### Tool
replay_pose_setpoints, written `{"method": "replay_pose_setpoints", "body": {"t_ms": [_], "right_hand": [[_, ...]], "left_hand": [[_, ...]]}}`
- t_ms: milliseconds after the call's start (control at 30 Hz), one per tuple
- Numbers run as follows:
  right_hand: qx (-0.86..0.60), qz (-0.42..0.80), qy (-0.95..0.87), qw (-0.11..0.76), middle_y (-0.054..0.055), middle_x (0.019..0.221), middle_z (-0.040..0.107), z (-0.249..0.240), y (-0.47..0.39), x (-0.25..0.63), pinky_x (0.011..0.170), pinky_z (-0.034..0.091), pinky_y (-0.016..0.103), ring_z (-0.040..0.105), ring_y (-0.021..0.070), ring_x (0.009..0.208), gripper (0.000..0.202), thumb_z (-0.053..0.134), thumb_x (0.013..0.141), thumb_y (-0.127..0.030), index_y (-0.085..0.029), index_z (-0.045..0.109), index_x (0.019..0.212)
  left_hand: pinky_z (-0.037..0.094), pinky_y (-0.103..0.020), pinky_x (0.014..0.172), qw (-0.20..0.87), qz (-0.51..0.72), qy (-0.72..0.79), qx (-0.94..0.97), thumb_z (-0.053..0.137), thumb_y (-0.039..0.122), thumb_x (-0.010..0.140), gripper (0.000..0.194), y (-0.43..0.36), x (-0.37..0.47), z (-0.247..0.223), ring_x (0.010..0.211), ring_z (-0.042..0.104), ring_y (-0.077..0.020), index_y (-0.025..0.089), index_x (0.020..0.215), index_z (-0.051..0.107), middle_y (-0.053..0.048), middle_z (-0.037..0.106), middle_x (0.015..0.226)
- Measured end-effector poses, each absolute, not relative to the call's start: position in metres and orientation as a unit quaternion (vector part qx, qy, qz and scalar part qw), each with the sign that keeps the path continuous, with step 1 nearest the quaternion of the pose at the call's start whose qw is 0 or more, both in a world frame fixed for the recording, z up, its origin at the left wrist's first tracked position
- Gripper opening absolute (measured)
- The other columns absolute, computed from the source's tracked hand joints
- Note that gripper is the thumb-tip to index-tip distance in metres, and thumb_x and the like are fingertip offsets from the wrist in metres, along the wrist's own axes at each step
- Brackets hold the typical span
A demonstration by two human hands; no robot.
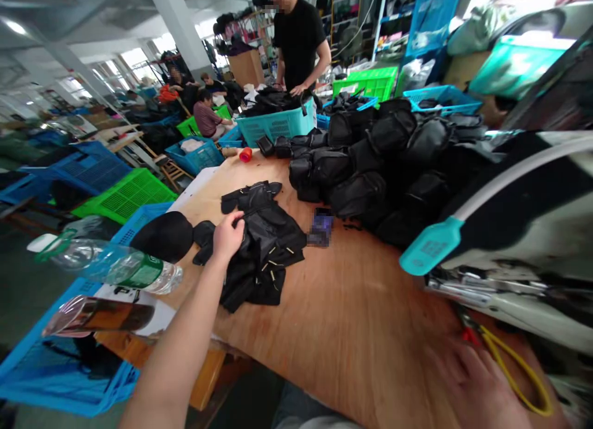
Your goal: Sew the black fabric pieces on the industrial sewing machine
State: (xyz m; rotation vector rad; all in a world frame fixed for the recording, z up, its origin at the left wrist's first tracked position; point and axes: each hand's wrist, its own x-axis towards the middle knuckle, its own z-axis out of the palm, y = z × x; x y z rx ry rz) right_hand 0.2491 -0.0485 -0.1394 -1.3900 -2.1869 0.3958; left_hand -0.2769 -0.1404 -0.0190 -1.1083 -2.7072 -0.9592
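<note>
My left hand (pixel 228 236) reaches to the pile of black fabric pieces (pixel 266 231) on the wooden table, its fingers pinched at the pile's left edge. Several of these pieces overlap loosely, and some have short pale strips along their edges. Low on the right, my right hand (pixel 470 376) is over the tabletop, smeared by motion, so its fingers do not show clearly. Beside it lie scissors (pixel 516 367) with yellow handles. Above that hand is the pale sewing machine (pixel 523 299), with a teal lamp head (pixel 430 247) on a bendable neck.
Many black pouches (pixel 356 191) are heaped at the table's (pixel 343 305) back right. A clear bottle (pixel 115 265) and a dark drink container (pixel 102 315) lie at the left edge, near a blue crate (pixel 60 392). Across the table, a person (pixel 301 40) handles black items in a teal basket (pixel 278 125).
</note>
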Motion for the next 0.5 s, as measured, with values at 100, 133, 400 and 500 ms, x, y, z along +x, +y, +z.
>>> {"method": "replay_pose_setpoints", "body": {"t_ms": [100, 133, 400, 500], "right_hand": [[-0.486, 0.176, -0.82, 0.246, 0.011, 0.11, 0.07, -0.137, -0.066, 0.228, 0.086, 0.056, 0.044, 0.069, 0.0314, 0.102, 0.028, 0.053, 0.091, -0.046, -0.026, 0.067, 0.106], [-0.48, 0.182, -0.823, 0.242, 0.011, 0.111, 0.07, -0.138, -0.07, 0.225, 0.087, 0.057, 0.043, 0.069, 0.03, 0.103, 0.029, 0.052, 0.093, -0.046, -0.026, 0.066, 0.107], [-0.478, 0.188, -0.819, 0.257, 0.008, 0.109, 0.07, -0.129, -0.085, 0.212, 0.083, 0.059, 0.038, 0.07, 0.0242, 0.099, 0.023, 0.051, 0.097, -0.041, -0.025, 0.066, 0.105], [-0.451, 0.219, -0.822, 0.271, 0.008, 0.106, 0.07, -0.118, -0.087, 0.194, 0.084, 0.059, 0.038, 0.07, 0.024, 0.099, 0.021, 0.051, 0.097, -0.037, -0.025, 0.067, 0.101]], "left_hand": [[0.053, -0.046, 0.098, -0.036, -0.231, -0.913, -0.335, 0.063, 0.033, 0.095, 0.029, -0.109, -0.331, -0.02, 0.106, 0.067, -0.0232, 0.012, 0.115, 0.065, -0.012, 0.07, 0.116], [0.054, -0.045, 0.095, -0.058, -0.203, -0.919, -0.334, 0.064, 0.036, 0.095, 0.03, -0.101, -0.342, -0.023, 0.103, 0.067, -0.022, 0.013, 0.113, 0.065, -0.01, 0.07, 0.114], [0.05, -0.046, 0.097, -0.052, -0.038, -0.93, -0.362, 0.07, 0.032, 0.086, 0.035, -0.093, -0.345, -0.028, 0.115, 0.063, -0.0326, 0.015, 0.117, 0.064, -0.016, 0.066, 0.125], [0.049, -0.046, 0.095, -0.002, -0.032, -0.925, -0.379, 0.055, 0.035, 0.094, 0.034, -0.115, -0.327, -0.017, 0.116, 0.063, -0.0358, 0.02, 0.124, 0.06, -0.016, 0.063, 0.13]]}}
